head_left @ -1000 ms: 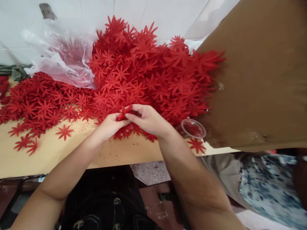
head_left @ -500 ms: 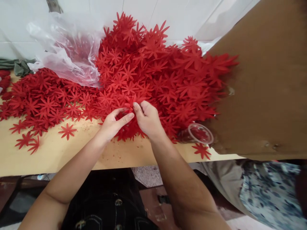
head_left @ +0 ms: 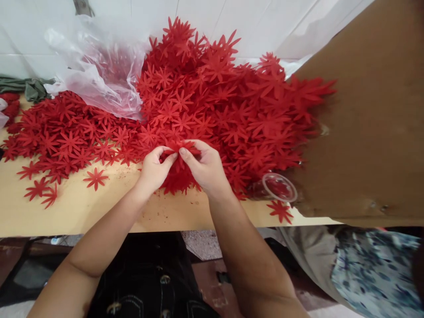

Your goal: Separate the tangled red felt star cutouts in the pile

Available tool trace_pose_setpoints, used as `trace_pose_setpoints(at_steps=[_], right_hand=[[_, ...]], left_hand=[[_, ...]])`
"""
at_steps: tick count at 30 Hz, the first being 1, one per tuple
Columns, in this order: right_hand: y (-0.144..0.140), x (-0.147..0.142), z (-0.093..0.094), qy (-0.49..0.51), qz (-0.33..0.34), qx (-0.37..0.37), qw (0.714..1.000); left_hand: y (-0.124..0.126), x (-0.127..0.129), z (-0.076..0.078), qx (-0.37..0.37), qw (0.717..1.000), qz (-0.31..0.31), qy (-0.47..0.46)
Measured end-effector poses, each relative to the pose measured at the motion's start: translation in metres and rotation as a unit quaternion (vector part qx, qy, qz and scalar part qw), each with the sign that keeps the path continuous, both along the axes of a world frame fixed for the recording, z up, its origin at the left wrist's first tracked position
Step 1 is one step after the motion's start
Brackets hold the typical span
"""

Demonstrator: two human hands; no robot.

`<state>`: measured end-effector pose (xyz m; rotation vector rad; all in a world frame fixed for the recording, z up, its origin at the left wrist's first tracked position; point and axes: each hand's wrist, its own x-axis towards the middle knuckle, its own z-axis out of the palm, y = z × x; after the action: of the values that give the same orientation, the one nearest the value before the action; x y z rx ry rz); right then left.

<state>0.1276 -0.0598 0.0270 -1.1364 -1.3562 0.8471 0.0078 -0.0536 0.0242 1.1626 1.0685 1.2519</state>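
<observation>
Between my two hands is a red flower-shaped cutout (head_left: 179, 145) with narrow petals, held over the front of the heap. My left hand (head_left: 157, 167) pinches its left side, thumb on top. On the other side my right hand (head_left: 206, 165) grips it with thumb and fingers near the middle. The fingertips under the petals are partly hidden. Behind and around both hands rises a large heap of similar red flower cutouts (head_left: 225, 106), and it spreads to the left along the table.
A clear plastic cup (head_left: 280, 187) lies tipped at the heap's right front. Brown board (head_left: 371, 123) stands on the right. A crumpled clear plastic bag (head_left: 99, 79) rests on the heap. Loose cutouts (head_left: 96, 178) lie on the pale table (head_left: 112, 212). A person's patterned clothing (head_left: 374, 269) shows lower right.
My right thumb has come down and closer to my left thumb, and the cutout between my hands now lies flatter and shows more. The view has shifted slightly.
</observation>
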Motion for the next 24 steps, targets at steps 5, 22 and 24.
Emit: trace_pose_setpoints(at_steps=[5, 22, 24], right_hand=[[0.0, -0.005, 0.005, 0.057, -0.051, -0.018, 0.997], [0.017, 0.019, -0.007, 0.194, -0.126, -0.031, 0.972], [0.017, 0.021, -0.007, 0.193, -0.131, -0.026, 0.972]], left_hand=[[-0.005, 0.002, 0.003, 0.021, 0.999, -0.037, 0.021], [-0.005, -0.009, -0.003, 0.016, 0.999, -0.009, 0.046], [-0.006, -0.011, -0.002, 0.006, 0.999, -0.016, 0.043]])
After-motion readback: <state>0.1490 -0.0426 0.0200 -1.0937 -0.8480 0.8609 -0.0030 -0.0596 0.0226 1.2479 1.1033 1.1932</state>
